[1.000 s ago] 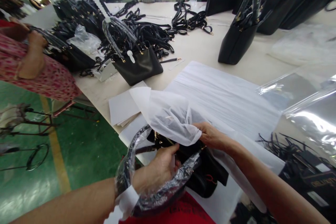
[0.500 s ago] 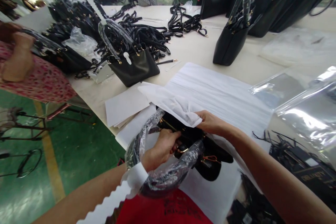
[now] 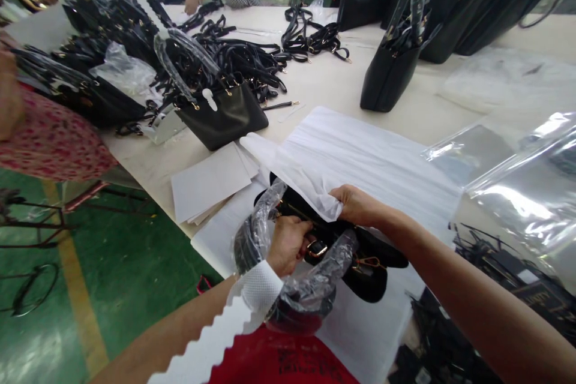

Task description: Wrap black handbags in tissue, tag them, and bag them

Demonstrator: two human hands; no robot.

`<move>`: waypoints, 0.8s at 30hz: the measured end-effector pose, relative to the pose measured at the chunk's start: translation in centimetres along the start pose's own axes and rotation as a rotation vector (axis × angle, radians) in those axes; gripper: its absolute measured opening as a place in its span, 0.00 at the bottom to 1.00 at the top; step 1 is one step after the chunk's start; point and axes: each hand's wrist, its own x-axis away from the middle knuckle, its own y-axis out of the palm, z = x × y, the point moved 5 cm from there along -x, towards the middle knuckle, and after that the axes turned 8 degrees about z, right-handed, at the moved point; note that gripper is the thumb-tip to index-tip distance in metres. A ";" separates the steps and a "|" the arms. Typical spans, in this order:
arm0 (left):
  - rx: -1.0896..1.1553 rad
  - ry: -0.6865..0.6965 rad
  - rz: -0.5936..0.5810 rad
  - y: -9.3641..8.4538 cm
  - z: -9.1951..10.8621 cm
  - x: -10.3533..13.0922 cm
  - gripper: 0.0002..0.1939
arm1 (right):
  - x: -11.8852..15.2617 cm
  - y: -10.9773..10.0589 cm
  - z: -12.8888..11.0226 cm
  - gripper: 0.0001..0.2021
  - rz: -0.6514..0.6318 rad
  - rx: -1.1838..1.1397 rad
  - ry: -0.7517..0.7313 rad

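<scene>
A black handbag with plastic-wrapped handles lies open near the table's front edge, gold hardware showing. My left hand reaches through the handles and pinches the black edge of the bag's opening. A white strip with a wavy edge hangs across my left wrist. My right hand is closed on the edge of white tissue paper at the bag's far side. More white paper lies flat beyond the bag.
White cards lie at left. Behind stand a black bag, a strap pile and another bag. Clear plastic and black tags are at right. A person in pink patterned clothing is at left; others stand across the table.
The view has shifted slightly. The wrapped handles have moved a little toward the right, and the white strip now lies over my left wrist. Both hands keep their holds.
</scene>
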 end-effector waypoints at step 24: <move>0.069 -0.056 0.036 0.9 0.2 -1.0 0.18 | -0.3 0.1 1.0 0.16 -0.184 -0.356 0.096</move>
